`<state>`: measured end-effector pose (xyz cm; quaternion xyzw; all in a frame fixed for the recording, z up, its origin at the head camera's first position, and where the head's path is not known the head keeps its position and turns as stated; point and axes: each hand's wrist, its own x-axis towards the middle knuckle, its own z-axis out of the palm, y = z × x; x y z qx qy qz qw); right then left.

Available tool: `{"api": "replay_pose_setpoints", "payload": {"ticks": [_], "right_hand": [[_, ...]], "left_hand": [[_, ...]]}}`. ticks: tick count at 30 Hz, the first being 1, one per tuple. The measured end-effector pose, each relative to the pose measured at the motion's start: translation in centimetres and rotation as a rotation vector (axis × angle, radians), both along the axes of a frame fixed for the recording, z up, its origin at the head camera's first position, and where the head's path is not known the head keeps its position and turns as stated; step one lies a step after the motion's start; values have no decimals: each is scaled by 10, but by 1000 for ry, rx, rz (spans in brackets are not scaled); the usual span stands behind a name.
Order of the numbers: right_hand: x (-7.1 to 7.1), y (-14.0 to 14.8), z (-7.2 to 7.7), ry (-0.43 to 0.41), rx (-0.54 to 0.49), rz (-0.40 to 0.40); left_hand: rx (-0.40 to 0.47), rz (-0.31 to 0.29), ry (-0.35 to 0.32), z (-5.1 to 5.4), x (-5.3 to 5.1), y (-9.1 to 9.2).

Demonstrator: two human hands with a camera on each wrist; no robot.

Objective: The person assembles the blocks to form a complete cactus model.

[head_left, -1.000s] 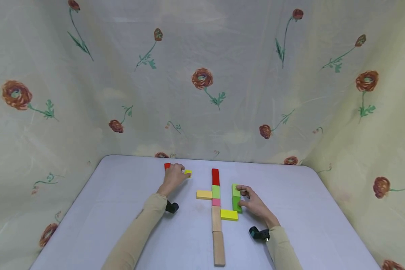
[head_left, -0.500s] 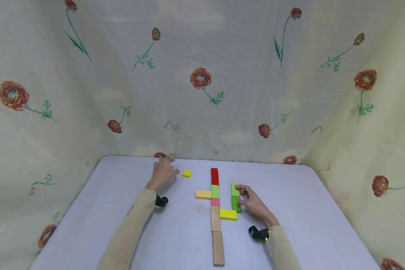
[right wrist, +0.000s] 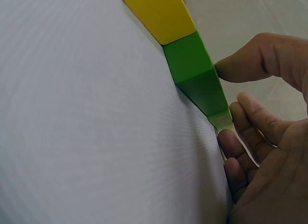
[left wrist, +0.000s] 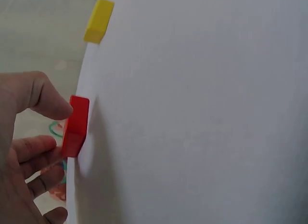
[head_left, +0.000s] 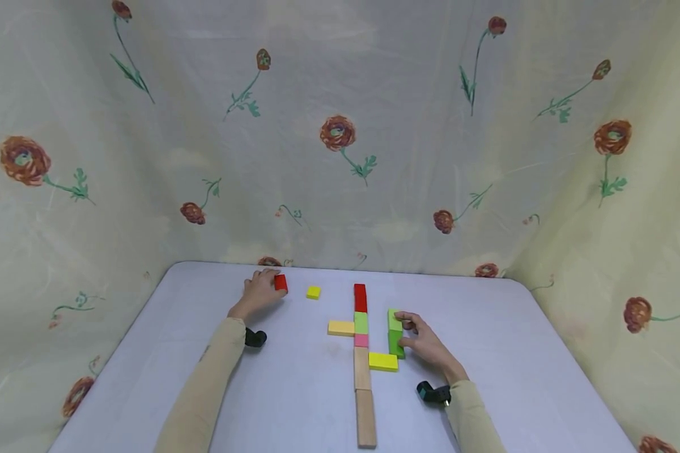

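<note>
My left hand [head_left: 256,292] is at the back left of the table. Its thumb and fingers pinch a red block [head_left: 281,283], also visible in the left wrist view, where the thumb lies on the red block [left wrist: 77,125] and fingertips reach its other end. My right hand [head_left: 427,341] rests beside two green blocks placed end to end. The thumb touches the dark green block [head_left: 396,345], and the fingertips lie at the light green block [head_left: 395,319]. In the right wrist view the thumb meets the edge of the dark green block [right wrist: 197,72]; the light green one is mostly hidden.
A loose yellow block [head_left: 313,292] lies right of the left hand. A line of red [head_left: 361,297], light green, pink and wooden blocks [head_left: 365,418] runs down the table [head_left: 294,402]. A tan block [head_left: 341,328] branches left; a yellow block [head_left: 383,362] joins the green pair.
My left hand has moved left from beside the yellow block, passed over the red block, and now holds it. The right hand stays in place at the green blocks.
</note>
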<state>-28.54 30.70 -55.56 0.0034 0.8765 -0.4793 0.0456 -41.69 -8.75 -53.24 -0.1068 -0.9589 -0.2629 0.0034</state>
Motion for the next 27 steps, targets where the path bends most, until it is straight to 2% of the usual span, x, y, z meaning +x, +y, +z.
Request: {"api": "replay_pose_setpoints", "payload": {"ticks": [7, 15, 27], "right_hand": [[2, -3, -2, -28, -10, -12], [2, -2, -3, -30, -20, -12], [0, -1, -1, -22, -11, -7]], "left_hand": [[66, 8, -32, -1, 1, -6], [71, 35, -47, -4, -2, -9], [74, -5, -60, -5, -3, -12]]}}
